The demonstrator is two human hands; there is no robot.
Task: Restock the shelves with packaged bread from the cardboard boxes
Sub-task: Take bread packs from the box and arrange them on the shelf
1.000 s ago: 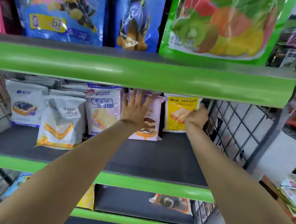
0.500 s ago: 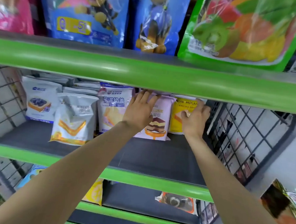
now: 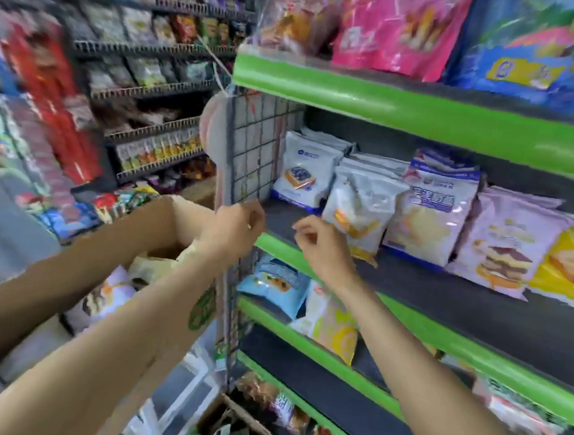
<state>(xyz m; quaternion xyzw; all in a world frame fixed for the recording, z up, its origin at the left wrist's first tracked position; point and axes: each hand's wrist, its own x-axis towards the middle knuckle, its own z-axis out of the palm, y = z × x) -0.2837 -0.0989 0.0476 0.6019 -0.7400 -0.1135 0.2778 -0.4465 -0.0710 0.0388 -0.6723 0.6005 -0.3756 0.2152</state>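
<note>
Packaged bread stands in a row on the green-edged middle shelf point(image 3: 313, 263): a white and blue pack point(image 3: 306, 171), a white pack with yellow print point(image 3: 361, 205), a blue-topped pack point(image 3: 432, 207), a pink pack point(image 3: 507, 246) and a yellow pack point(image 3: 571, 261). My left hand point(image 3: 233, 230) hovers at the shelf's left end by the wire side panel point(image 3: 252, 153), fingers loosely curled and holding nothing. My right hand point(image 3: 317, 243) hangs over the shelf's front edge, just left of the white pack, also holding nothing. An open cardboard box point(image 3: 190, 217) with bread packs point(image 3: 103, 296) sits to the left, behind my left arm.
An upper shelf point(image 3: 422, 108) carries large pink and blue bags. Lower shelves hold more packs point(image 3: 274, 281). A second open cardboard box point(image 3: 230, 424) lies on the floor below. Wire racks of snacks point(image 3: 152, 82) fill the aisle at the left.
Both hands have left the pink and yellow packs and pulled back to the shelf's left front edge. The view has swung left, bringing the cardboard box and the aisle into sight.
</note>
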